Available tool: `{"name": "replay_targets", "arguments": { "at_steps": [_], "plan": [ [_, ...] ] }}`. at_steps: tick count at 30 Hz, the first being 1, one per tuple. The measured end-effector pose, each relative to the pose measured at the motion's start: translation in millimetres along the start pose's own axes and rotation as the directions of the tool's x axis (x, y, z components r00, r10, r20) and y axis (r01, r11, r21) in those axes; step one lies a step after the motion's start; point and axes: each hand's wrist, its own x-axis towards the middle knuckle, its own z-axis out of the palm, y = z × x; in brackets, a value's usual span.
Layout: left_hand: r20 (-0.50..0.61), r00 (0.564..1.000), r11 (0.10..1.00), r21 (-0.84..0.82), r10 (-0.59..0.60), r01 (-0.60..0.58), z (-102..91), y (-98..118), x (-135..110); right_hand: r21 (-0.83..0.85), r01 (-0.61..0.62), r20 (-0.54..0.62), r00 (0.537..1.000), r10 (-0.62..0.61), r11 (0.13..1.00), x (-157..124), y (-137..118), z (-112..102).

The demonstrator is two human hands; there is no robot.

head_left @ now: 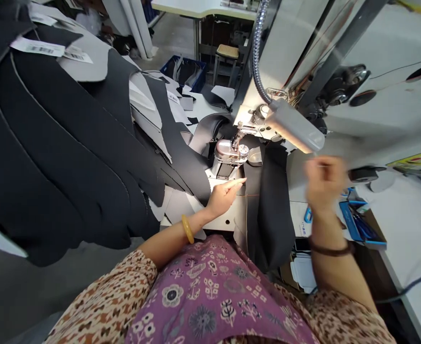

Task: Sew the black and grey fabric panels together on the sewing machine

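Note:
I sit at an industrial sewing machine [357, 62]. My left hand [224, 193], with a yellow bangle on the wrist, rests with fingers stretched out on the edge of a dark fabric piece [271, 200] just in front of the presser foot [237, 143]. The fabric hangs down off the machine bed toward my lap. An orange thread runs across it by my fingertips. My right hand [323, 181] is raised to the right of the fabric, blurred by motion, fingers pinched together; what they hold is too small to make out.
A thick stack of black and grey cut pieces [63, 143] with barcode labels fills the left. The machine's lamp [296, 126] on a flexible neck shines over the needle area. A blue box [362, 224] lies on the table at right. A stool [226, 55] and blue crate [185, 69] stand behind.

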Motion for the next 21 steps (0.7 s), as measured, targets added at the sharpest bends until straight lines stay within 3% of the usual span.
{"name": "replay_targets", "arguments": {
  "at_steps": [4, 7, 10, 15, 21],
  "plan": [
    [0.008, 0.999, 0.996, 0.066, 0.053, -0.053, 3.9, 0.0, -0.4, 0.126, 0.076, 0.147, 0.985, -0.095, 0.989, -15.9, -18.3, 83.0],
    [-0.003, 0.998, 0.995, 0.074, 0.065, -0.064, 4.1, 1.1, -0.1, 0.078, 0.046, 0.146, 0.988, -0.057, 0.996, -3.0, -24.8, 112.0],
    [-0.003, 0.999, 0.998, 0.050, 0.037, -0.037, 3.8, 2.0, 0.7, 0.063, 0.027, 0.143, 0.989, -0.036, 0.998, 4.1, -26.0, 120.0],
    [0.025, 0.998, 0.996, -0.065, -0.062, 0.063, 2.1, 2.2, 0.4, 0.336, -0.081, 0.195, 0.981, 0.015, 0.938, -8.1, -26.7, 121.0],
    [0.009, 0.950, 0.895, -0.333, -0.312, 0.297, -4.5, -6.0, 6.0, 0.446, -0.232, 0.308, 0.947, 0.095, 0.865, -23.5, -29.3, 120.7]
  ]
}}
